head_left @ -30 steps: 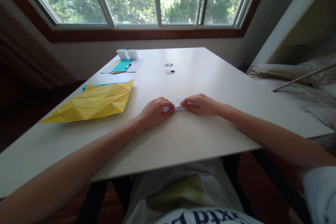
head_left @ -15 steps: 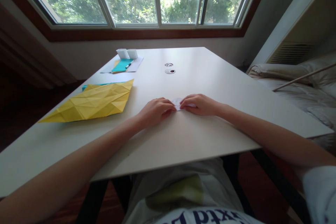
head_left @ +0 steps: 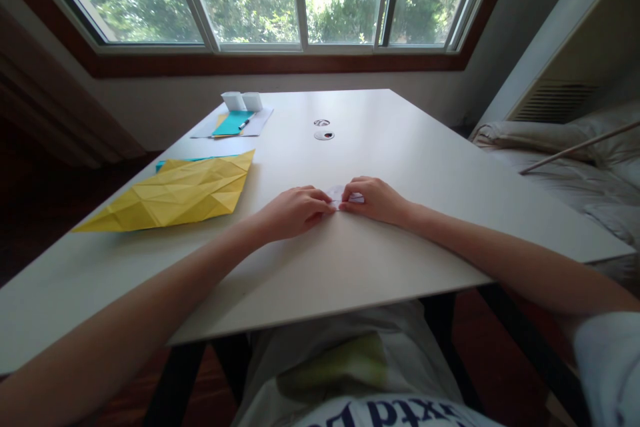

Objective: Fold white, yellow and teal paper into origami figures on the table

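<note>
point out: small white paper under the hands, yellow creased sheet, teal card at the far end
small white paper [head_left: 339,193], head view, the bit showing between the fingertips
yellow creased sheet [head_left: 180,197], head view, middle of its folded face
teal card [head_left: 231,123], head view, centre of its top

table [head_left: 380,167]: smooth matt white | yellow sheet [head_left: 180,193]: creased paper (matt) | small piece [head_left: 340,194]: white paper

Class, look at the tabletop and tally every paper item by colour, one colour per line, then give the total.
White: 2, the small folded paper pinched between the left hand and right hand, and the flat sheet at the far end.
Yellow: 1, the large creased sheet.
Teal: 2, the piece on the far white sheet and an edge showing behind the yellow.
Total: 5
</note>
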Motion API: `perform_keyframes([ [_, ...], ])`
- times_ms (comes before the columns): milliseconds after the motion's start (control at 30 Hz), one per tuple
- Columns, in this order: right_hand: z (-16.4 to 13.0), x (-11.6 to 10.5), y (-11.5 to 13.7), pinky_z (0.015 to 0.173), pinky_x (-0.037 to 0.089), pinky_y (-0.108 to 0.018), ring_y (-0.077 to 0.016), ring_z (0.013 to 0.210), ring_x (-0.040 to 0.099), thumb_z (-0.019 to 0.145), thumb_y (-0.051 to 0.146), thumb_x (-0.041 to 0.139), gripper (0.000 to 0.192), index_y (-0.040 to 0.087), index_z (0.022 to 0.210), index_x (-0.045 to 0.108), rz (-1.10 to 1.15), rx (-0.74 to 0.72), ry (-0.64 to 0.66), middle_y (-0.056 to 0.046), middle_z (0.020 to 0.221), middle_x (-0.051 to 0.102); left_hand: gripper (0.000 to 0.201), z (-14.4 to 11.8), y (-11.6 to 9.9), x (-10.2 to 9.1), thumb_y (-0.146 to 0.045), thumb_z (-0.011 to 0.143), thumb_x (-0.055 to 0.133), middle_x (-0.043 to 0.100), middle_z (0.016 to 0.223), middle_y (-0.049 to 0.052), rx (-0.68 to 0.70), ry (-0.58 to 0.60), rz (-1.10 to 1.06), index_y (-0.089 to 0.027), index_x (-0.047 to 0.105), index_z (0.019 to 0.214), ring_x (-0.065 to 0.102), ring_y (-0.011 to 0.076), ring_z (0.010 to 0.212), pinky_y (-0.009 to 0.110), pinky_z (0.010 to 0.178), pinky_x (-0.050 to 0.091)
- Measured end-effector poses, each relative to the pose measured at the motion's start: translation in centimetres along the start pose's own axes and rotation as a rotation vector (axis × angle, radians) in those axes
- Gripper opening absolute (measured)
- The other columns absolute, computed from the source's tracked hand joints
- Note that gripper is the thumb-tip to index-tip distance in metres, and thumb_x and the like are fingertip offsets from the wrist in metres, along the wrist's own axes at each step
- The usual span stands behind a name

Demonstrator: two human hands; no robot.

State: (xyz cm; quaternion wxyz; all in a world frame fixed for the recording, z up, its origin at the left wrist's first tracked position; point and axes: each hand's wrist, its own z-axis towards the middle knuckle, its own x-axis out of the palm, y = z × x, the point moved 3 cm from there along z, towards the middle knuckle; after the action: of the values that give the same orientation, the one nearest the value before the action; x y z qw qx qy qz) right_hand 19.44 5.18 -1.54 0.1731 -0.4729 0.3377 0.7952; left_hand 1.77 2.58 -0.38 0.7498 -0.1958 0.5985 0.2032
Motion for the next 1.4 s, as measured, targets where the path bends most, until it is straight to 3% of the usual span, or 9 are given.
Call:
perform_keyframes([
  [300, -0.2, -0.4, -0.5, 0.074, 0.042, -0.025, -0.0147, 0.082, 0.058, 0.083, 0.020, 0.053, 0.015, 0.020, 0.090, 0.066, 0.069, -0.070, 0.096, -0.004, 0.090, 0.063, 0.032, -0.1, 0.4, -0.4, -0.016, 0.084, 0.045, 0.064, 0.109, 0.004, -0.036, 0.063, -0.047, -0.026, 0.067, 0.105, 0.061, 0.0172, 0.093, 0.028, 0.082, 0.045],
  [567, -0.2, -0.6, -0.2, 0.075, 0.043, -0.026, -0.0152, 0.083, 0.058, 0.083, 0.020, 0.054, 0.014, 0.019, 0.090, 0.066, 0.085, -0.083, 0.091, -0.005, 0.091, 0.063, 0.029, -0.7, 0.8, -1.6, -0.022, 0.085, 0.049, 0.060, 0.093, 0.004, -0.111, 0.180, -0.014, -0.033, 0.068, 0.103, 0.057, 0.0157, 0.083, 0.025, 0.073, 0.042],
  [767, -0.2, -0.7, -0.5, 0.076, 0.045, -0.026, -0.0150, 0.083, 0.059, 0.084, 0.018, 0.052, 0.016, 0.019, 0.092, 0.066, 0.115, -0.141, 0.130, -0.006, 0.093, 0.064, 0.026, -1.2, 0.7, -2.5, -0.025, 0.085, 0.050, 0.059, 0.088, 0.003, -0.200, 0.241, -0.058, -0.031, 0.070, 0.099, 0.057, 0.0143, 0.078, 0.022, 0.068, 0.040],
  [967, -0.3, -0.9, -0.4, 0.078, 0.046, -0.028, -0.0158, 0.087, 0.060, 0.086, 0.017, 0.049, 0.020, 0.018, 0.096, 0.065, 0.122, -0.166, 0.165, -0.007, 0.098, 0.064, 0.024, -1.6, 1.1, -3.0, -0.028, 0.083, 0.051, 0.060, 0.079, 0.001, -0.164, 0.282, -0.141, -0.028, 0.071, 0.097, 0.056, 0.0109, 0.066, 0.020, 0.062, 0.039],
  [1067, -0.4, -1.0, -0.3, 0.080, 0.046, -0.028, -0.0163, 0.089, 0.060, 0.086, 0.017, 0.048, 0.021, 0.018, 0.098, 0.065, 0.117, -0.174, 0.177, -0.008, 0.099, 0.064, 0.023, -1.3, 1.4, -3.0, -0.027, 0.082, 0.050, 0.061, 0.074, 0.002, -0.145, 0.213, -0.174, -0.022, 0.071, 0.086, 0.054, 0.0102, 0.062, 0.020, 0.061, 0.039],
  [1233, -0.4, -1.0, -0.2, 0.082, 0.046, -0.030, -0.0172, 0.092, 0.059, 0.087, 0.017, 0.046, 0.022, 0.018, 0.098, 0.065, 0.099, -0.205, 0.171, -0.009, 0.100, 0.064, 0.025, -0.8, 2.0, -2.4, -0.027, 0.083, 0.046, 0.062, 0.076, 0.004, -0.244, -0.033, -0.118, -0.017, 0.068, 0.081, 0.053, 0.0115, 0.062, 0.022, 0.058, 0.039],
  [1400, -0.5, -1.3, 0.1, 0.083, 0.046, -0.030, -0.0165, 0.091, 0.059, 0.085, 0.016, 0.049, 0.022, 0.019, 0.099, 0.066, 0.088, -0.230, 0.210, -0.008, 0.100, 0.064, 0.021, -0.2, 1.4, -1.2, -0.026, 0.082, 0.047, 0.062, 0.069, 0.000, -0.354, -0.125, -0.160, -0.018, 0.066, 0.085, 0.054, 0.0110, 0.059, 0.022, 0.060, 0.041],
])
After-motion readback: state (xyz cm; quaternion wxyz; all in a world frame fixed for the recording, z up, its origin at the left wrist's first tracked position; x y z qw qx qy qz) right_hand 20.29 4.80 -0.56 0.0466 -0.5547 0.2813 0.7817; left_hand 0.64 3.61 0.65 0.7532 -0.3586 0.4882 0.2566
